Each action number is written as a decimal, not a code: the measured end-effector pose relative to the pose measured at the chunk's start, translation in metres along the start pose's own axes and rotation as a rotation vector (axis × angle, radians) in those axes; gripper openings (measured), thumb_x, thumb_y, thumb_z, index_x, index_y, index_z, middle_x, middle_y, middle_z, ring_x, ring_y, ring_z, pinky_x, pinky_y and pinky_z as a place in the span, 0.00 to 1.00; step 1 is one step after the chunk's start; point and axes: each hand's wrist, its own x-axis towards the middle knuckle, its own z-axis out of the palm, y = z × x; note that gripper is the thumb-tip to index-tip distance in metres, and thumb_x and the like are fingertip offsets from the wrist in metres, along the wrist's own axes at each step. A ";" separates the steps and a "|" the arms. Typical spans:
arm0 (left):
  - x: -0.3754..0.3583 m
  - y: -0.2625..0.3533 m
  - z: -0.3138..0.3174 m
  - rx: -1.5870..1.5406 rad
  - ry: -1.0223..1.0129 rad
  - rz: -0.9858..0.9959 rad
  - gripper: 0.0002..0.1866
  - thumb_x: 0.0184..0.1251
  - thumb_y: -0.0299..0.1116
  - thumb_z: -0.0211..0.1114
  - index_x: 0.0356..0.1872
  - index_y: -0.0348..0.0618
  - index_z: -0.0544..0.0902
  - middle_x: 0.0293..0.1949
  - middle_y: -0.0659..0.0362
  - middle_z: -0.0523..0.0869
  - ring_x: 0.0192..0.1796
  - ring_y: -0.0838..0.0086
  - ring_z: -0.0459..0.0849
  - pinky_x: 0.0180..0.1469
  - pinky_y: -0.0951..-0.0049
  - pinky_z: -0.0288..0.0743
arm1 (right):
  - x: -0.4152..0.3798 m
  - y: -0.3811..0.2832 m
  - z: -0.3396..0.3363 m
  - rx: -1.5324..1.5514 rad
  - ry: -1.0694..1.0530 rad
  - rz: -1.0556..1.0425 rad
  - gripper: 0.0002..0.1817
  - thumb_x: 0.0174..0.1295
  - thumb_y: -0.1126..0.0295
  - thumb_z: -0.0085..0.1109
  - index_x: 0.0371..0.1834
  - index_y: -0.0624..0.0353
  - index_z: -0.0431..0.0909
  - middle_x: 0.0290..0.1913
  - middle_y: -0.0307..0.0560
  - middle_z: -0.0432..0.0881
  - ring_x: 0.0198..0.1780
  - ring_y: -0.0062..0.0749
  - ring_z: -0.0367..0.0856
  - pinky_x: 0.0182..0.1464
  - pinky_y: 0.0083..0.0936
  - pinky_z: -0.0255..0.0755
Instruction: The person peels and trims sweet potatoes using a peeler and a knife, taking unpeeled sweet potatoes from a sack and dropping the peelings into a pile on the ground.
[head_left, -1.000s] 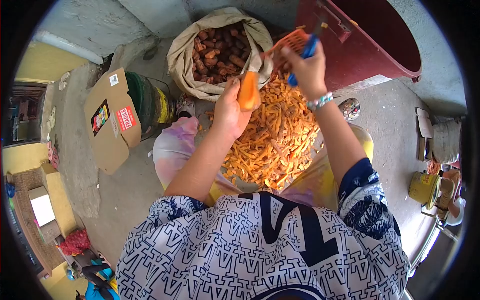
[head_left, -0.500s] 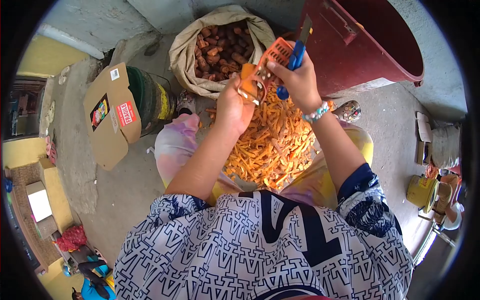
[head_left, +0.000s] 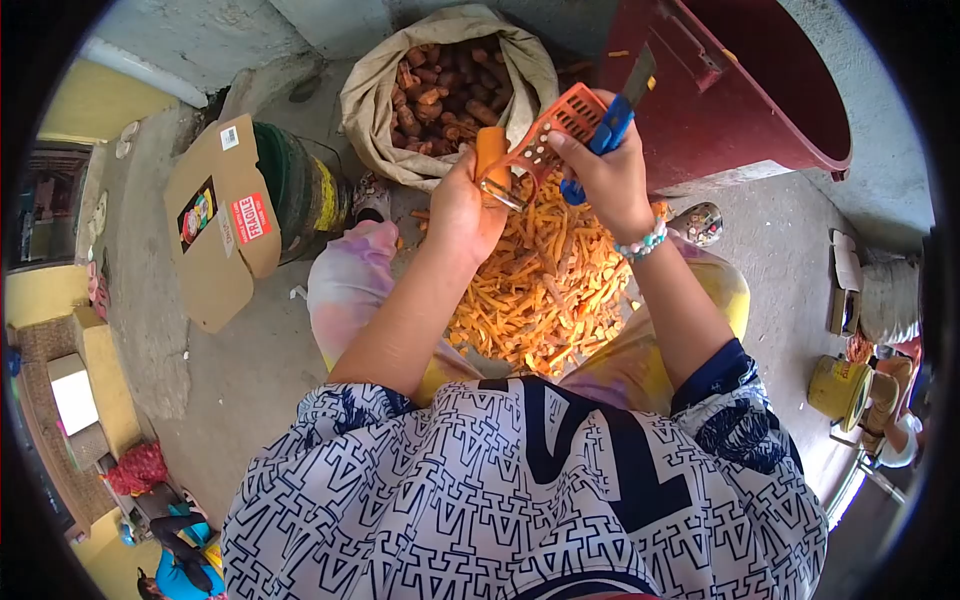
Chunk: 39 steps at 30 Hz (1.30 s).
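My left hand [head_left: 468, 212] is closed around a peeled, bright orange root vegetable [head_left: 491, 150], its upper end sticking out above the fingers. In my right hand [head_left: 612, 185] is an orange peeler [head_left: 570, 117] with a slotted body, my thumb pressed on it. The peeler's metal blade [head_left: 500, 194] lies against or just over the root's lower part. A blue-handled knife [head_left: 612, 126] is also gripped in my right hand, blade pointing up and away. Below both hands spreads a heap of orange peelings [head_left: 545, 290] on the floor between my feet.
An open sack [head_left: 375, 115] of brownish-orange roots [head_left: 445, 95] stands ahead. A large dark-red bin [head_left: 690, 130] is at the right. A green bucket [head_left: 290, 190] and a cardboard piece [head_left: 222, 225] are at the left. Other people sit at both lower edges.
The peeler and knife have shifted slightly right and tilted. The root now shows more upright in my left hand, with the peeler blade across its lower part.
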 end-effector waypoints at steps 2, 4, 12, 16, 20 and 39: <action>-0.001 -0.003 -0.002 0.009 -0.010 -0.013 0.18 0.76 0.42 0.36 0.51 0.42 0.70 0.42 0.58 0.77 0.40 0.74 0.75 0.41 0.71 0.70 | 0.014 0.000 -0.002 0.029 0.068 -0.001 0.23 0.52 0.78 0.66 0.50 0.62 0.68 0.38 0.43 0.81 0.25 0.19 0.76 0.25 0.16 0.72; 0.000 -0.005 -0.019 0.072 -0.166 -0.110 0.21 0.75 0.44 0.38 0.52 0.39 0.71 0.42 0.56 0.77 0.39 0.70 0.74 0.41 0.72 0.69 | 0.046 0.020 -0.025 -0.081 0.186 -0.020 0.21 0.52 0.78 0.66 0.48 0.62 0.68 0.36 0.45 0.82 0.24 0.20 0.76 0.24 0.17 0.72; 0.008 0.007 -0.019 -0.038 -0.140 -0.062 0.21 0.75 0.45 0.37 0.53 0.40 0.70 0.44 0.56 0.77 0.43 0.69 0.75 0.45 0.71 0.70 | 0.017 0.000 -0.004 0.099 0.107 -0.037 0.21 0.53 0.76 0.65 0.48 0.64 0.66 0.30 0.41 0.80 0.21 0.16 0.74 0.21 0.14 0.68; 0.009 0.000 -0.014 -0.035 -0.046 0.047 0.20 0.76 0.42 0.35 0.55 0.41 0.69 0.49 0.55 0.77 0.50 0.67 0.76 0.56 0.64 0.69 | -0.007 -0.005 0.010 0.105 0.052 -0.035 0.22 0.53 0.78 0.64 0.49 0.63 0.66 0.30 0.40 0.79 0.23 0.16 0.74 0.23 0.14 0.69; 0.009 -0.005 -0.009 0.012 -0.129 0.052 0.19 0.75 0.39 0.35 0.56 0.39 0.68 0.54 0.52 0.75 0.56 0.64 0.74 0.62 0.59 0.66 | 0.005 -0.004 0.008 0.083 0.031 0.023 0.23 0.53 0.78 0.64 0.51 0.63 0.66 0.32 0.39 0.78 0.23 0.15 0.72 0.24 0.13 0.67; 0.005 -0.007 -0.013 0.156 -0.139 -0.055 0.19 0.74 0.42 0.41 0.52 0.38 0.72 0.39 0.56 0.78 0.39 0.72 0.75 0.39 0.72 0.70 | 0.055 0.020 -0.031 0.108 0.129 0.124 0.22 0.51 0.78 0.66 0.49 0.62 0.68 0.35 0.43 0.80 0.23 0.17 0.73 0.21 0.15 0.66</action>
